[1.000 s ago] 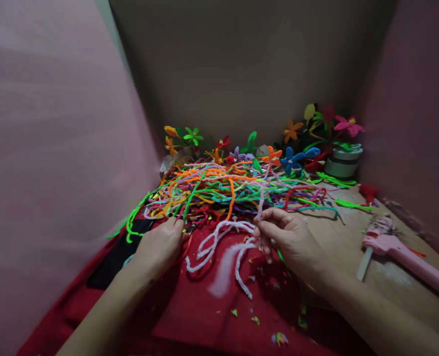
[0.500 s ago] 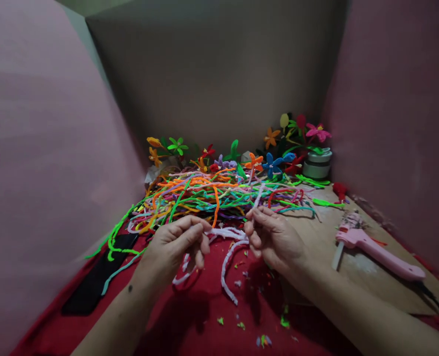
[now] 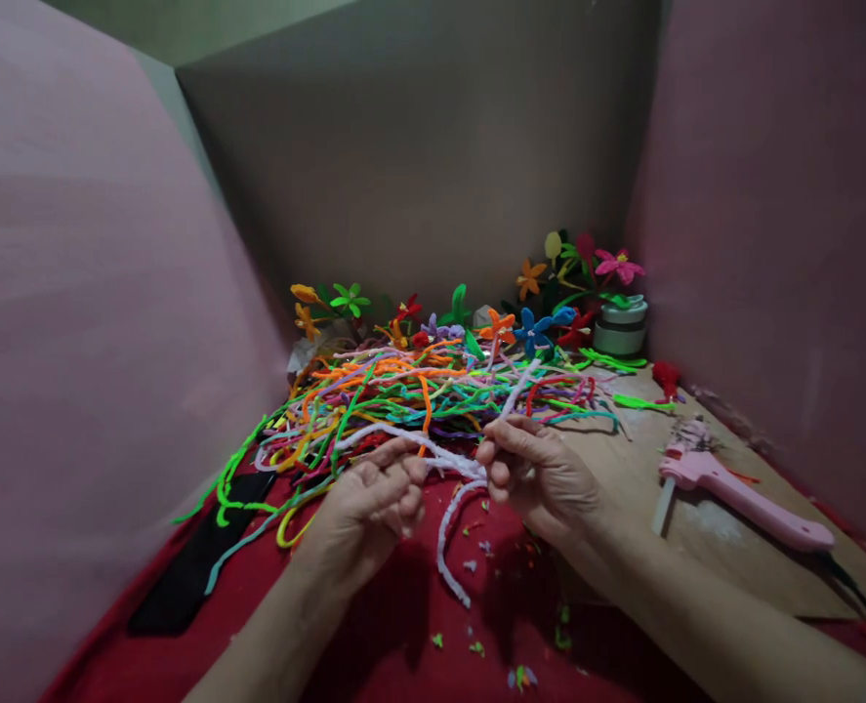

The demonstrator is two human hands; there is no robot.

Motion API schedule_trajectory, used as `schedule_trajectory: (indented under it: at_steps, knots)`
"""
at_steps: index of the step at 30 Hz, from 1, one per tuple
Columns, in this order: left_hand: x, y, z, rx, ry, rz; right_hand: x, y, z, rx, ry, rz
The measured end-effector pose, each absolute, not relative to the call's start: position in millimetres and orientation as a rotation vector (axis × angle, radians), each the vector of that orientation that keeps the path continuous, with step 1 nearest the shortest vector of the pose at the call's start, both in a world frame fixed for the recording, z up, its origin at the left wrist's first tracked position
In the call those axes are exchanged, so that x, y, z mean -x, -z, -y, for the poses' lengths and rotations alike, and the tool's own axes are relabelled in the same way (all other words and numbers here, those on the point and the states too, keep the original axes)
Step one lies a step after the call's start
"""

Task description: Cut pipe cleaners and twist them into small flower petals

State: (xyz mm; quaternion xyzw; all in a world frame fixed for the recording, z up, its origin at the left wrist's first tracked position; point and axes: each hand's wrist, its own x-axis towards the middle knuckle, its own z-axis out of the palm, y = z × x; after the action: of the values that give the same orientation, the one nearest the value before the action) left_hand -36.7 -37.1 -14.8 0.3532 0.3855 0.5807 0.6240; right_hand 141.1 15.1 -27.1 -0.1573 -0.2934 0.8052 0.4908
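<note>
My right hand pinches a bunch of pale lilac pipe cleaners where they come together. One stem sticks up past its fingertips, another curves down toward the cloth, and a third arches left above my left hand. The left fingers are pressed together at a strand of the same bunch, a short way left of the right hand. Behind both hands lies a large heap of coloured pipe cleaners, in green, orange, pink, purple and other colours.
A pink glue gun lies on a wooden board at right, its cord trailing off. On the left rests a flat black object. Fuzzy flowers and a small pot stand behind. Coloured scraps dot the red cloth.
My left hand has shifted slightly right and down. A lilac stem that hung below it now arches out to the left above it. The right hand keeps its grip.
</note>
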Motion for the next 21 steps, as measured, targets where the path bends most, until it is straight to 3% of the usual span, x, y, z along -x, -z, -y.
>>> schedule_trajectory:
  at_steps: [4,9,14,17,21]
  knots:
    - [20,17,37,-1.076,-1.336,-1.022,-140,25,-12,0.405,-1.955,0.8]
    - [20,9,44,-2.121,-1.342,-1.267,-139,26,-15,0.484,-1.827,0.889]
    - [30,19,52,-2.81,-1.054,-1.009,-139,31,-18,0.536,-1.75,0.934]
    - [31,13,52,-2.83,-0.863,-0.887,-139,31,-19,0.544,-1.709,0.949]
    - [27,-7,46,-2.062,-0.954,-1.15,-138,29,-18,0.449,-1.771,0.902]
